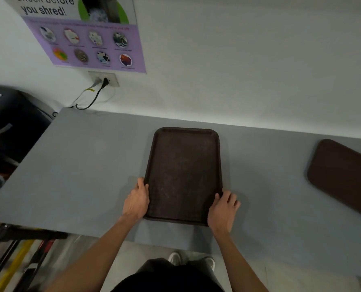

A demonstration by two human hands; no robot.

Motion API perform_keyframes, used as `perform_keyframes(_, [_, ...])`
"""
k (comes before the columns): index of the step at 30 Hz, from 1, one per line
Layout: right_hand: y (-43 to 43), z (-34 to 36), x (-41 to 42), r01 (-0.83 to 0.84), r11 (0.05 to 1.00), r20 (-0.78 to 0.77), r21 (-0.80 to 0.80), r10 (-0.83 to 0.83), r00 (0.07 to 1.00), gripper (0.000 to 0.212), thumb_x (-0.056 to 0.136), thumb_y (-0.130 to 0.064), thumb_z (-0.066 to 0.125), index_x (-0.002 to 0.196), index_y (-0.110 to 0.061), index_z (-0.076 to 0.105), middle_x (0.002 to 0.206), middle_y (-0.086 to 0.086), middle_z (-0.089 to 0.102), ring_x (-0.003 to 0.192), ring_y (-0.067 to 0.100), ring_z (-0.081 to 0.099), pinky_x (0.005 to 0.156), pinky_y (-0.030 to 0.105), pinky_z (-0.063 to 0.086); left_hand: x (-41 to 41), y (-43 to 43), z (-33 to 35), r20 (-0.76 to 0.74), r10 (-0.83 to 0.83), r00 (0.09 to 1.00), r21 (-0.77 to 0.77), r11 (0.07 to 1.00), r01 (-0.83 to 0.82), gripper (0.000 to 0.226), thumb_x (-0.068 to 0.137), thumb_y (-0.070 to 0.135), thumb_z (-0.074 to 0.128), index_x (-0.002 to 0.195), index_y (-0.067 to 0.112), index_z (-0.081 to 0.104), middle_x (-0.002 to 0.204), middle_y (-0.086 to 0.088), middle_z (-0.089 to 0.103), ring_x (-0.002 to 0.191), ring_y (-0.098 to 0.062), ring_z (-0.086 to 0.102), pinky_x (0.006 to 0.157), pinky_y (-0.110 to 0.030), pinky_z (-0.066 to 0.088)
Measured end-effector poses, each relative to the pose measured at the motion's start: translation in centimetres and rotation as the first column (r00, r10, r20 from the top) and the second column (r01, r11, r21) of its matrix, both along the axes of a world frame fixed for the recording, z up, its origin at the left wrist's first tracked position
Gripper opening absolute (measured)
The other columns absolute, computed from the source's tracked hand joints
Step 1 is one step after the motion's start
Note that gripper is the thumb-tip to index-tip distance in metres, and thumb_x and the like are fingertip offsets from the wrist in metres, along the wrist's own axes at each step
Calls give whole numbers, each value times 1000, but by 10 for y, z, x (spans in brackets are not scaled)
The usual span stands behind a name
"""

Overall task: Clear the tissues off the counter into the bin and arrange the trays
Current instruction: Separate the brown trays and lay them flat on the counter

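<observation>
Fingers (142, 183) of left hand (136, 200), right hand (222, 209) clasp tray (183, 171) sides.

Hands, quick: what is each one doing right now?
Left hand: grips the left edge of the centre tray.
Right hand: grips the same tray's right edge.

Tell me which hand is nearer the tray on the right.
Right. The right hand grips the centre tray's edge facing the right tray; the left hand grips the opposite edge.
</observation>
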State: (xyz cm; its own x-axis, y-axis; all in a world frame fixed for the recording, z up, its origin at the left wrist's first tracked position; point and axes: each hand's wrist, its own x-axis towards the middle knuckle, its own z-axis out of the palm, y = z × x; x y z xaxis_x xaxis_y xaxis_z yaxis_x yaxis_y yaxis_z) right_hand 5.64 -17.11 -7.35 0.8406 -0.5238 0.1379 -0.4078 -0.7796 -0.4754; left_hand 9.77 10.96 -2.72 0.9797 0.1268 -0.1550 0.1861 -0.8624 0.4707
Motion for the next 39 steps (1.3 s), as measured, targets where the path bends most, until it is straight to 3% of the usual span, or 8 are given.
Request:
perform_keyframes(8, [-8,19,12,-35,989,-115,145,52,992,24,112,-32,39,130,-17,45,128,12,49,107,40,62,76,52,58,9,-6,-4,-6,-27,1000,-22,999,27,27,111,35,28,129,16,35,111,-25,66,90,-49,66,74,-54,53])
perform_keyframes(15, [-12,18,16,-69,988,-289,138,107,951,48,113,-46,20,160,-36,17,135,9,56,120,38,60,88,55,55,8,-15,-9,-85,20,996,55,998,-15,41,111,41,21,148,22,24,117,-18,69,99,-46,67,84,-53,50])
perform_keyframes(21, [-16,24,17,-76,975,-321,208,141,937,50,114,-43,22,163,-32,18,141,11,52,124,40,58,95,55,53,10,-15,-12,-107,44,993,13,999,-43,43,111,37,28,149,17,30,124,-22,65,106,-48,65,85,-55,49])
perform_keyframes(23, [-25,29,16,-80,961,-342,264,171,924,50,113,-46,25,161,-32,24,143,11,51,122,42,59,97,54,51,11,-13,-11,-62,53,997,-15,998,-54,39,110,31,35,144,12,37,128,-24,60,112,-47,60,88,-56,49])
perform_keyframes(26, [-44,41,5,-88,955,-324,284,183,928,50,112,-49,32,158,-30,34,145,13,52,124,44,60,98,54,50,13,-21,-4,151,43,988,6,999,-44,43,103,19,55,142,3,45,127,-26,55,117,-47,53,98,-57,48])
perform_keyframes(28, [-62,49,-8,-74,962,-273,262,148,951,47,111,-49,37,152,-27,44,143,14,55,123,45,61,97,54,51,15,-42,15,239,15,971,-76,997,3,46,100,14,59,143,3,46,130,-24,55,120,-43,52,105,-54,46])
perform_keyframes(32, [-111,67,-33,-37,974,-190,223,81,979,35,109,-48,41,133,-27,57,131,10,65,115,43,65,90,50,54,19,-104,48,294,-133,947,-186,964,193,42,102,17,57,142,13,47,140,-10,53,128,-29,52,111,-47,45])
perform_keyframes(39, [-235,85,-62,136,972,-67,192,-126,990,21,107,-43,45,115,-30,61,122,5,69,106,41,67,83,45,53,33,-250,62,289,-326,900,-304,860,409,28,100,16,61,128,15,60,117,2,67,109,-16,66,104,-36,53])
